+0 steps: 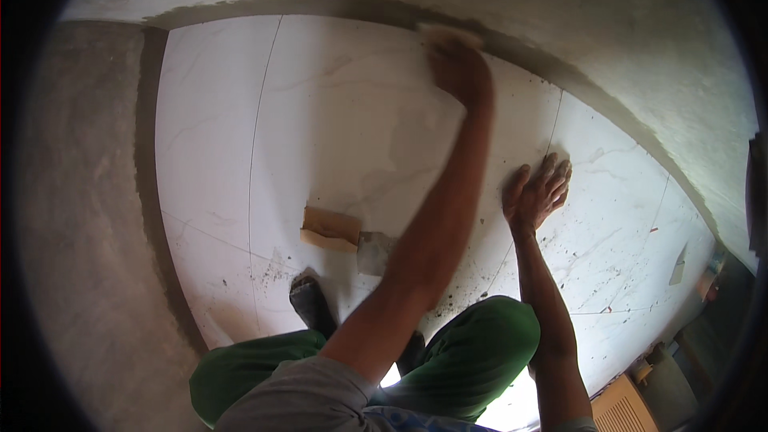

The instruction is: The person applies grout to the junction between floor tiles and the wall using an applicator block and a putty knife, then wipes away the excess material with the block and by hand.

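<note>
Left hand (462, 74) blurred, grip wrapped on pale pad (448, 34), likely sponge, at far edge of tile floor (360, 128), beside wall (576, 8). Right hand (539, 198) spread flat on tiles, nothing gripped. Best wiping: even pressure, strokes following edge, weight on right palm, near grit (454, 294) avoided.

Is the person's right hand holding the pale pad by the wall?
No, the left hand holds the pale pad, while the right hand rests spread on the white tiles.
</note>
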Action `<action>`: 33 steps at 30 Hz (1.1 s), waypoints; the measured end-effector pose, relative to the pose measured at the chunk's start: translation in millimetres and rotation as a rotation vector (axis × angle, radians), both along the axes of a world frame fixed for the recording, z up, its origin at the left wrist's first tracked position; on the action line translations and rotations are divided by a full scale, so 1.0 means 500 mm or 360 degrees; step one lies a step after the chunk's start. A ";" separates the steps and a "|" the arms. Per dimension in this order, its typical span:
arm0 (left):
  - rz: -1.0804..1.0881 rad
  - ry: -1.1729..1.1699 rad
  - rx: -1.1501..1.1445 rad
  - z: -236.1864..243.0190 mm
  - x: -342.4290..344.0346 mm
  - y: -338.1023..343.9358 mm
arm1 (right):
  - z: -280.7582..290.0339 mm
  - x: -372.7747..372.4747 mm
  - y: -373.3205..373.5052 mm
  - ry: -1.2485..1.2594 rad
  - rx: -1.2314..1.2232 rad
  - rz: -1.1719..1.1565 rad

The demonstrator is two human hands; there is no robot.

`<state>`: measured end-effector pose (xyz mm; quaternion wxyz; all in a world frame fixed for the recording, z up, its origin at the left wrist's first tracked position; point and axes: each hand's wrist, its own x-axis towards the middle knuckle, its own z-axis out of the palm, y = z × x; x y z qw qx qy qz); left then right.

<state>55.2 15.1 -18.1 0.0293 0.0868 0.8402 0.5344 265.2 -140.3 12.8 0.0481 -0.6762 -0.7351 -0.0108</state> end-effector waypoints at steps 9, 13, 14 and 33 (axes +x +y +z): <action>0.0097 -0.0250 0.0479 0.123 -0.114 -0.010 | -0.005 0.031 0.011 -0.0023 0.0022 -0.0068; -0.0031 -0.0547 0.0155 0.045 -0.074 -0.004 | -0.005 0.028 0.006 -0.0025 0.0038 -0.0037; -0.0116 -0.0116 -0.0119 -0.001 -0.050 -0.002 | -0.005 0.005 0.002 0.0017 0.0041 -0.0008; 0.0011 -0.0335 0.0461 0.168 -0.002 -0.008 | -0.001 0.049 0.007 -0.0051 0.0018 -0.0054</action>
